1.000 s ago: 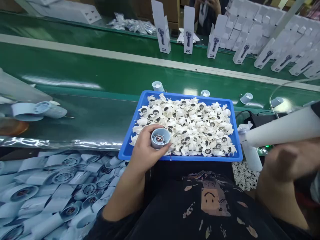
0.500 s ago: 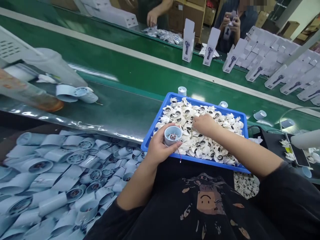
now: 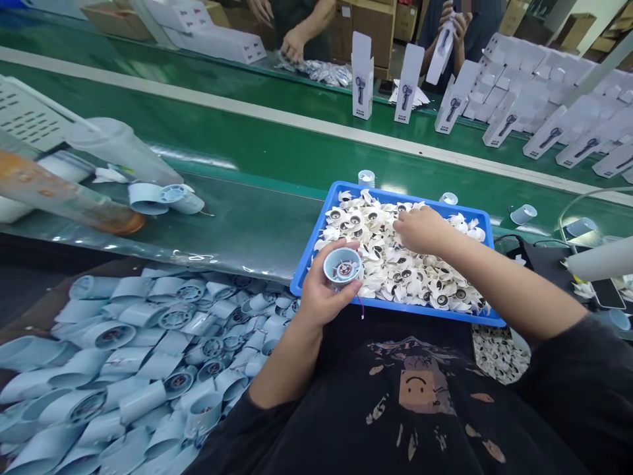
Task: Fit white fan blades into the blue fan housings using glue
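Note:
My left hand [image 3: 324, 290] is wrapped round a light blue fan housing [image 3: 337, 282]. Its round mouth faces up, showing a small motor with copper windings inside, and a thin wire with a white plug hangs below. To its right, my right hand [image 3: 420, 229] is over a blue tray [image 3: 395, 307] heaped with white fan blades [image 3: 395, 264], each with a dark hub. The right fingers are drawn together down at the blades; whatever is between them is hidden.
Many light blue housings [image 3: 143, 363] lie piled at the left. Several more stand along the green conveyor [image 3: 277, 145] behind the tray. Across it are white printed boxes [image 3: 362, 86] and two people, one holding a box. A plastic jug [image 3: 123, 148] lies left.
My right hand has shifted slightly up and right over the blades. The housing in my left hand has tilted a little. Across the conveyor, a person now holds up a white box. The view has shifted.

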`<state>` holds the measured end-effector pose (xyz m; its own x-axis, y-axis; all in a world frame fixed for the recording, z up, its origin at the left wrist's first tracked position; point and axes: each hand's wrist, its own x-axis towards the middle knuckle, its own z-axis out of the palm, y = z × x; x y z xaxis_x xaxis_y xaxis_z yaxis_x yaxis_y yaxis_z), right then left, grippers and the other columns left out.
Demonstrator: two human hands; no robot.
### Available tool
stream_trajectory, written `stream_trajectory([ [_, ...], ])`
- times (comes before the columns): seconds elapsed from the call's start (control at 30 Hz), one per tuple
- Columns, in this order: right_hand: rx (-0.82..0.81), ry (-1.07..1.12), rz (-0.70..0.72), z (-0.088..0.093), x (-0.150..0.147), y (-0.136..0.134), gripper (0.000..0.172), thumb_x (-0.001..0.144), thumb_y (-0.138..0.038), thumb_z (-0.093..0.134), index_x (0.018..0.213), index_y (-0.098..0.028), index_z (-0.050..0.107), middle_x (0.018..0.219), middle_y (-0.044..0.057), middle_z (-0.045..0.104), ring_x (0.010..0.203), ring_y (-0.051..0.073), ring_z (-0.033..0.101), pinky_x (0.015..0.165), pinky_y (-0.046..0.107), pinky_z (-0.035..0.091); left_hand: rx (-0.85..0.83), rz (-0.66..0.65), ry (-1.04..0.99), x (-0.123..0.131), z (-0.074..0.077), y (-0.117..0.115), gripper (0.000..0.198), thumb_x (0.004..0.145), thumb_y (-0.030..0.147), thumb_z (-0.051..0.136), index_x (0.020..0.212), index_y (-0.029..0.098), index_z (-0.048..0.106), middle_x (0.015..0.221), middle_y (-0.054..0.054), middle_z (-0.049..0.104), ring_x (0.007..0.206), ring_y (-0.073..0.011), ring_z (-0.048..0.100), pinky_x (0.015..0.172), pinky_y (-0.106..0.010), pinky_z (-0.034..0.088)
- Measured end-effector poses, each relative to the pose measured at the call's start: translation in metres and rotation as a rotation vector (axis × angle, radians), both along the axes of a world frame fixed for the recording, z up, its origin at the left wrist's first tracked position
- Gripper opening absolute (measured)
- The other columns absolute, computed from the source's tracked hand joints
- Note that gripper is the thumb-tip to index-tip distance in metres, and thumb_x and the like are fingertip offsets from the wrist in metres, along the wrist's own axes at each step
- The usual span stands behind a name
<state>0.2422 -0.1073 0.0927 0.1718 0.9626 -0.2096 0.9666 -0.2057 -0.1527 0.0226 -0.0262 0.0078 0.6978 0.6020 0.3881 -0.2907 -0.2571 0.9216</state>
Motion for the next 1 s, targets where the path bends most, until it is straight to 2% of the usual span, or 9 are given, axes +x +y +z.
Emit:
stream_trajectory([
  [0.17,0.291,0.515,-0.079,-0.010,-0.028,-0.055,0.026,0.100,-0.025,0.033,0.124,-0.018,0.041,0.106,0.009,0.063,0.084,0.013,0.063,0.074,0.029,0.054,0.255,-0.025,0.202,-0.010,0.016,-0.010,0.061,0.074,0.028,0.066,0.131,0.019,0.046,0.120,-0.014,0.063,0.101,-0.0273,0.066,0.092,-0.042,0.053],
  [0.3,0.416,0.820,-0.095,-0.026,-0.049,-0.081,0.033,0.102,-0.040,0.026,0.125,-0.021,0.040,0.103,0.007,0.063,0.076,0.011,0.064,0.069,0.026,0.056,0.445,-0.056,0.267,-0.006,0.031,-0.016,0.061,0.076,0.025,0.061,0.135,0.020,0.045,0.129,-0.013,0.060,0.114,-0.0297,0.061,0.099,-0.045,0.051],
  [0.4,0.515,0.961,-0.133,-0.020,-0.055,-0.086,0.036,0.097,-0.050,0.043,0.118,-0.022,0.050,0.103,0.007,0.064,0.079,0.012,0.063,0.069,0.026,0.054,0.535,-0.028,0.243,-0.001,0.038,-0.019,0.058,0.076,0.034,0.071,0.129,0.022,0.052,0.123,-0.011,0.065,0.113,-0.0301,0.062,0.098,-0.045,0.052],
  [0.47,0.565,0.919,-0.139,-0.006,-0.059,-0.086,0.030,0.092,-0.042,0.056,0.113,-0.021,0.058,0.101,0.006,0.064,0.079,0.012,0.061,0.072,0.028,0.053,0.572,-0.019,0.224,0.001,0.041,-0.021,0.058,0.075,0.038,0.075,0.126,0.023,0.054,0.121,-0.010,0.066,0.112,-0.0297,0.063,0.097,-0.046,0.053],
  [0.57,0.546,0.599,-0.040,0.015,-0.069,-0.083,0.014,0.088,-0.022,0.062,0.100,-0.020,0.068,0.092,0.004,0.063,0.080,0.014,0.058,0.077,0.030,0.049,0.649,-0.038,0.173,0.002,0.043,-0.026,0.056,0.080,0.032,0.072,0.130,0.023,0.051,0.124,-0.010,0.066,0.113,-0.0269,0.064,0.098,-0.043,0.054],
  [0.67,0.500,0.386,0.055,0.024,-0.077,-0.074,0.006,0.083,-0.015,0.069,0.084,-0.018,0.073,0.079,0.003,0.057,0.077,0.015,0.055,0.071,0.029,0.044,0.763,0.033,0.086,0.003,0.041,-0.032,0.051,0.083,0.022,0.067,0.131,0.023,0.049,0.119,-0.010,0.069,0.110,-0.0245,0.066,0.097,-0.040,0.054],
  [0.83,0.462,0.445,0.011,0.015,-0.078,-0.062,0.012,0.076,-0.013,0.076,0.086,-0.021,0.076,0.072,-0.001,0.048,0.067,0.011,0.050,0.065,0.025,0.040,0.808,0.199,0.123,0.001,0.038,-0.041,0.051,0.085,0.021,0.065,0.131,0.024,0.046,0.117,-0.009,0.070,0.109,-0.0248,0.067,0.093,-0.041,0.056],
  [0.93,0.523,0.502,-0.025,0.013,-0.076,-0.068,0.015,0.077,-0.019,0.077,0.092,-0.022,0.076,0.073,-0.001,0.048,0.066,0.010,0.051,0.064,0.025,0.042,0.852,0.175,0.093,0.000,0.043,-0.045,0.054,0.085,0.021,0.065,0.134,0.024,0.042,0.117,-0.010,0.069,0.108,-0.0239,0.067,0.092,-0.040,0.056],
  [1.0,0.590,0.523,-0.003,0.017,-0.075,-0.080,0.009,0.083,-0.025,0.072,0.090,-0.021,0.077,0.071,-0.001,0.048,0.064,0.010,0.051,0.061,0.024,0.042,0.869,0.143,0.056,-0.001,0.047,-0.042,0.058,0.085,0.021,0.066,0.136,0.025,0.039,0.117,-0.009,0.069,0.108,-0.0230,0.067,0.092,-0.039,0.056],
])
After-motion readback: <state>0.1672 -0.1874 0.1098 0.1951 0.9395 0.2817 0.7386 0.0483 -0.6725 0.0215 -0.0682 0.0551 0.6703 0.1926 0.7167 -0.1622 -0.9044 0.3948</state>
